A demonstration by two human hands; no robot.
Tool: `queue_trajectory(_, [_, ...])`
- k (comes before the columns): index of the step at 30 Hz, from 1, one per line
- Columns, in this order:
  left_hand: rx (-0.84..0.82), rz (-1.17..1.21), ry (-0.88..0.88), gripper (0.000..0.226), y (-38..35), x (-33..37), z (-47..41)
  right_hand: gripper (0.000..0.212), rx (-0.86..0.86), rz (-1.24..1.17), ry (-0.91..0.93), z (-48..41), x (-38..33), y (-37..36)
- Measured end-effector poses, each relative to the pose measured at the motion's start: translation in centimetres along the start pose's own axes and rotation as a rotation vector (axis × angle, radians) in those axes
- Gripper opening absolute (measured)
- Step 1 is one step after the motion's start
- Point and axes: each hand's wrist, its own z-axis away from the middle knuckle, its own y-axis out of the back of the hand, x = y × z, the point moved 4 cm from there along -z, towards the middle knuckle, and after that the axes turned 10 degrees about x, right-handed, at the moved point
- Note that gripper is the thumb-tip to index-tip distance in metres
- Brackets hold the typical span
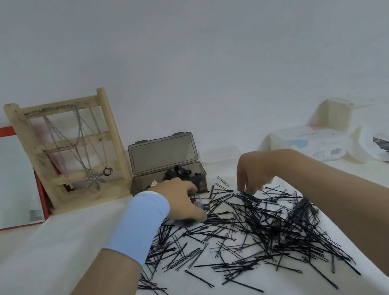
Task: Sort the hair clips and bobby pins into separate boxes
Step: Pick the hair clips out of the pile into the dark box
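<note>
Since the bobby pins [266, 223] are thin, stiff, light wire and look slick, they will likely snag on one another and slide under a fingertip; pinching one at its closed bend should lift it clean. They lie in a tangled heap on a white cloth [50, 250] over the surface. The right hand [252, 173] has its grip pinched together on pins at the heap's far edge. The left hand [183, 196] has its grip curled round small blurred pieces, probably hair clips [185, 172] like those filling the open grey box [143, 185] just beyond. A clear box [219, 154] sits beside it. A wooden necklace rack [71, 148] and a mirror [2, 181] stand against the pale wall.
</note>
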Motion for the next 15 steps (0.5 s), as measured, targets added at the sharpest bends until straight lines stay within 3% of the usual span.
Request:
queue_trajectory(3, [0.016,0.116,0.021,0.077,-0.1,-0.7,0.4,0.027,0.017,0.010,0.005,0.0,-0.1,-0.6])
queue_trajectory(6, [0.026,0.237,0.070,0.092,0.4,-2.4,0.9,0.019,0.068,0.026,0.019,-0.5,-0.4,-0.5])
queue_trajectory(8, [0.061,0.237,0.081,0.086,1.0,-3.7,1.5,0.016,0.121,0.001,0.043,-0.7,-1.5,0.3])
queue_trajectory(15, [0.170,0.288,0.055,0.069,0.8,-6.2,2.5,0.013,0.283,-0.360,0.288,0.1,-11.4,3.3])
